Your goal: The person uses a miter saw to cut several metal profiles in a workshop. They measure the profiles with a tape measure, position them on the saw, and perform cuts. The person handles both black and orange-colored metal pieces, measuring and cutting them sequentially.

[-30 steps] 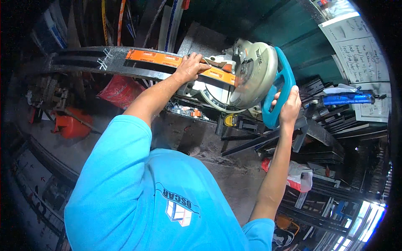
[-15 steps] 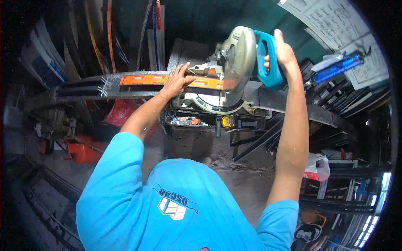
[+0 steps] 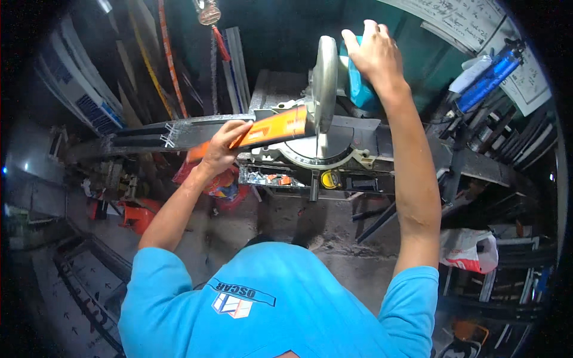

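In the head view, a long grey tabletop [image 3: 206, 128] runs crosswise beyond the left grip [image 3: 224, 149], bending toward the rim of the fisheye picture. A dark green wall [image 3: 418, 45] stands behind the right grip [image 3: 376, 56], with handwritten papers [image 3: 456, 21] to the right of that grip. Long strips [image 3: 164, 53] lean upright beyond the left grip, and a dusty floor [image 3: 286, 218] lies on the near side of both.

The left grip pinches an orange-faced bar [image 3: 274, 128], which reaches out rightward and slants up toward the saw [image 3: 324, 83]. Fingers and thumb cover its middle; whether its underside touches the tabletop cannot be told. The right grip lies over the saw's handle [image 3: 358, 80], thumb apart from the fingers, hiding its upper part; how far it closes around it cannot be told. The papers are cut off at the upper edge, and dark clutter low on the right is hard to make out.

The bar is straight and flat-faced, glossy orange with a dark edge. The saw's rounded guard looks like dull metal, the handle smooth teal. Nearer than the bar sits a round yellow tape measure [image 3: 330, 179].
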A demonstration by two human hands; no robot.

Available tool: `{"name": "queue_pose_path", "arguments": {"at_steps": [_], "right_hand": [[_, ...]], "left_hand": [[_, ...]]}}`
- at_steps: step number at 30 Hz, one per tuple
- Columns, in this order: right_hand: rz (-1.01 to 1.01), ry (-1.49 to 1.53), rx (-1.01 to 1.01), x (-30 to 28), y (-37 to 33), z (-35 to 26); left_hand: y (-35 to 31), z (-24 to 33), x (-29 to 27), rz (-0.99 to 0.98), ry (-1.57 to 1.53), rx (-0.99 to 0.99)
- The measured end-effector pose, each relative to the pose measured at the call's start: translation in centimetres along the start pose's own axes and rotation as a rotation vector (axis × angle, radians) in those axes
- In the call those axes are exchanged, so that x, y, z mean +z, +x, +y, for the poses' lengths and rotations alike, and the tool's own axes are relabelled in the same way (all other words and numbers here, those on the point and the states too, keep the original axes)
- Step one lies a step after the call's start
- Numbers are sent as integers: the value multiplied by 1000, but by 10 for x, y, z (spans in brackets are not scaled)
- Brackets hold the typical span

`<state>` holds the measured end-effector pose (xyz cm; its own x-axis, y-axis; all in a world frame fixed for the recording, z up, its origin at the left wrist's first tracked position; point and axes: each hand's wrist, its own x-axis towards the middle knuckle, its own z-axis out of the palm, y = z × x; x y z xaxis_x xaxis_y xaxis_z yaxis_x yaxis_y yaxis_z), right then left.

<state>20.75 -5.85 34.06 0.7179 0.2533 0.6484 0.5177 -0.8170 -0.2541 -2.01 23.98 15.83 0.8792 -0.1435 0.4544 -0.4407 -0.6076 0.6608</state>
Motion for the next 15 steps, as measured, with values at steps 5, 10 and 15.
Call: {"name": "queue_pose_path", "arguments": {"at_steps": [5,10,15], "right_hand": [[66,8,-630,-12,-35,-19],[-314,-235,-256,4,-126,-53],[-280,-211,45,23,-165,-72]], "left_hand": [[9,40,-13,274,-392,-124],[10,15,24,447,-585,-315],[-24,-6,78,443,-439,-335]]}}
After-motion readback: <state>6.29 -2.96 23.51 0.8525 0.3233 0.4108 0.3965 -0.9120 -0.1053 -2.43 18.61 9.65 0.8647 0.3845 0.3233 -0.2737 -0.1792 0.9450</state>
